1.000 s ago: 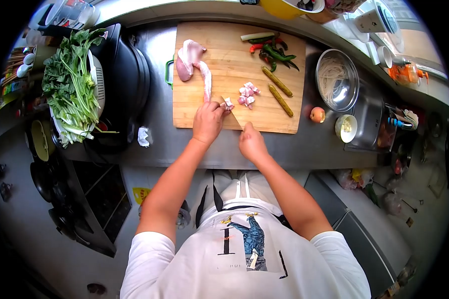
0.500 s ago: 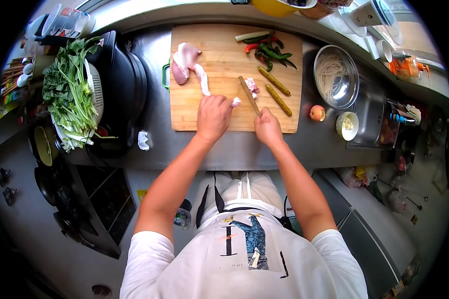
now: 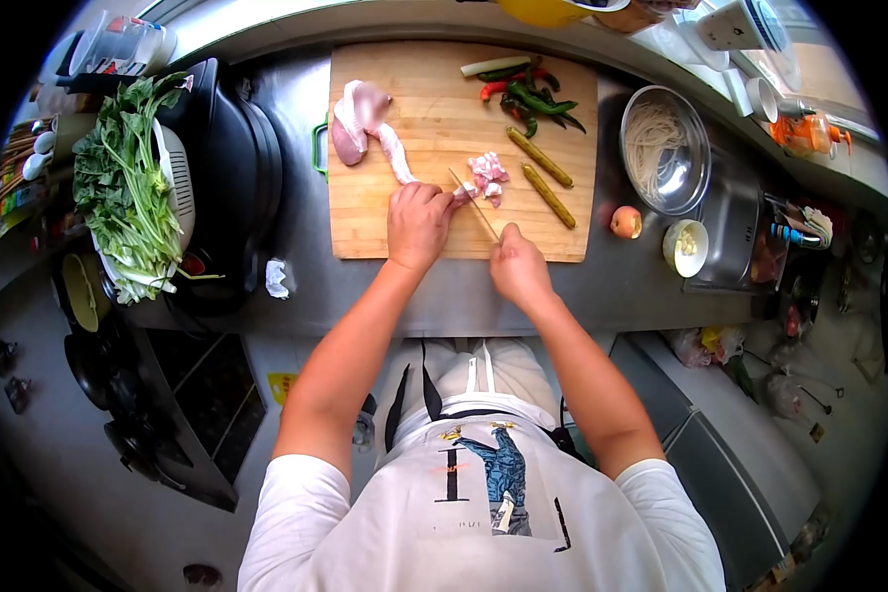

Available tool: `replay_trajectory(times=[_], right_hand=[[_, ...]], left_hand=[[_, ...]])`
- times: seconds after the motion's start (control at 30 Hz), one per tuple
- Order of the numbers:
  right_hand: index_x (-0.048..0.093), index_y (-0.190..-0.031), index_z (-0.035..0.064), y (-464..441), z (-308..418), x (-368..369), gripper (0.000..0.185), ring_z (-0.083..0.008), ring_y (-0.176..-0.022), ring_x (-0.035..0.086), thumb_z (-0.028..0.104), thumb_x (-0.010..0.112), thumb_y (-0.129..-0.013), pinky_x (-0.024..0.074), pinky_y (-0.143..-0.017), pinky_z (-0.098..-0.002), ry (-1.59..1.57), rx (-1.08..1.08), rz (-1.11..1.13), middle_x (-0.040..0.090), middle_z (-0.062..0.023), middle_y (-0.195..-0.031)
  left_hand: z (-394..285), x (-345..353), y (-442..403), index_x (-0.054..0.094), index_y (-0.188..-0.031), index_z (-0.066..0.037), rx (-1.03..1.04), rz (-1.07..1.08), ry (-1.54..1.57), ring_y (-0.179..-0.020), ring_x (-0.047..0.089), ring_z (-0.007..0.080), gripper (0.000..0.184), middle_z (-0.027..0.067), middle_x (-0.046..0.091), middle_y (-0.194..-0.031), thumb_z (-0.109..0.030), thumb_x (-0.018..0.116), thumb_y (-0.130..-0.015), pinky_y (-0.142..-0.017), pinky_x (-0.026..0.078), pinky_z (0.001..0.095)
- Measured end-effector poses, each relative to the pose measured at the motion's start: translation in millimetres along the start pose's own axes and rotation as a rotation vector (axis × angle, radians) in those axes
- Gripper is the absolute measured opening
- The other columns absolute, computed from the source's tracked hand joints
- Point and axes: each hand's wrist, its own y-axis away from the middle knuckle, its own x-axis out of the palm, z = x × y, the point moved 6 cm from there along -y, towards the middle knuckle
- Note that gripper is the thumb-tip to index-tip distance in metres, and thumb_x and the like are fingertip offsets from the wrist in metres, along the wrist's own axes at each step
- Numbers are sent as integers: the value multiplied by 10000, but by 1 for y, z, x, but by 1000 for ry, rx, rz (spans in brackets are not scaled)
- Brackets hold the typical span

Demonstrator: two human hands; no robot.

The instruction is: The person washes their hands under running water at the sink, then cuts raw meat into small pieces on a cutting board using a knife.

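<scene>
A steel counter point(image 3: 306, 286) carries a wooden cutting board point(image 3: 434, 118). Left of the board, leafy greens point(image 3: 128, 187) heap over a white basket point(image 3: 180, 178); to its right stands a metal bowl point(image 3: 681, 180) of pale noodles point(image 3: 651, 143). The left hand point(image 3: 417, 225) is curled, fingers bent down on the narrow end of the raw meat point(image 3: 350, 128), whose thick part lies at the board's upper left. The right hand point(image 3: 520, 266) is closed around the knife point(image 3: 478, 205), its handle hidden in the fist. The blade slants up and left beside the left fingertips; whether its edge touches meat is hard to tell from here. Red and green peppers point(image 3: 538, 104) lie at the board's upper right, above two olive-green lengths point(image 3: 549, 195). On the counter sit a small white bowl point(image 3: 673, 259) and, near it, a round reddish item point(image 3: 626, 222). Small chopped pieces point(image 3: 487, 173) cluster just beyond the blade.
</scene>
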Motion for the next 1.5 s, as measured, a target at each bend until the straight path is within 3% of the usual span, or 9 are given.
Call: replay_trajectory(times=[0.23, 0.37, 0.47, 0.73, 0.8, 1.0, 1.2, 1.33, 1.5], right_hand=[[469, -951, -7, 11, -8, -5, 154, -474, -795, 625, 122, 517, -882, 484, -727, -557, 122, 2, 41, 637, -283, -820], [492, -1050, -24, -27, 13, 7, 218, -464, -810, 637, 122, 491, -888, 500, -743, -546, 136, -135, -94, 651, -278, -852], [484, -1120, -29, -43, 36, 9, 264, -480, -828, 624, 89, 482, -883, 496, -743, -549, 120, -45, -37, 643, -302, -853], [468, -1047, -31, -4, -5, 9, 214, -476, -824, 635, 78, 483, -863, 494, -745, -563, 145, 7, 51, 643, -301, -834], [480, -1142, -15, -16, 2, 12, 287, -497, -836, 618, 79, 489, -872, 490, -750, -561, 108, -15, 1, 635, -320, -842], [477, -1166, -35, -45, 29, 11, 313, -501, -836, 620, 79, 480, -874, 493, -749, -555, 35, -74, -66, 642, -313, -868], [456, -1030, -29, -10, -10, 8, 187, -480, -857, 633, 90, 458, -885, 489, -790, -562, 87, 11, 90, 637, -319, -880], [468, -945, -35, -23, -6, -2, 147, -498, -821, 623, 106, 460, -901, 481, -768, -565, 49, -106, 40, 631, -324, -833], [475, -933, -30, -9, 6, -17, 137, -499, -807, 617, 102, 465, -899, 471, -749, -559, -55, -56, 17, 626, -327, -818]], left_hand=[[1, 7, -5, 704, -849, -97, 40, 85, 8, -809, 559, 242, 86, 29, 572, -775, -164, 687, -797, -732, 436, 384], [4, 11, -4, 699, -843, -85, 80, 108, 35, -807, 559, 246, 82, 39, 575, -781, -143, 670, -793, -725, 439, 380], [9, 16, -8, 691, -833, -76, 91, 132, 6, -808, 561, 251, 75, 47, 579, -787, -128, 660, -789, -732, 441, 383], [5, 11, -8, 686, -797, -76, 42, 107, 55, -796, 565, 258, 43, 54, 586, -771, -81, 647, -781, -736, 443, 378], [6, 11, -9, 687, -791, -78, 71, 115, 45, -791, 566, 256, 42, 52, 585, -765, -89, 646, -789, -733, 444, 378], [3, 13, -7, 692, -783, -92, 86, 150, 3, -782, 567, 256, 61, 50, 582, -754, -113, 638, -804, -724, 450, 380], [1, 6, -8, 711, -838, -105, 18, 111, -66, -794, 563, 253, 76, 43, 587, -770, -149, 649, -832, -733, 450, 380], [-2, 1, -3, 709, -898, -83, -54, 134, -49, -854, 566, 262, 119, 54, 609, -835, -180, 673, -839, -781, 458, 390], [-2, -10, 3, 685, -933, -38, -49, 10, -1, -918, 573, 287, 173, 93, 624, -907, -170, 697, -822, -819, 470, 402]])
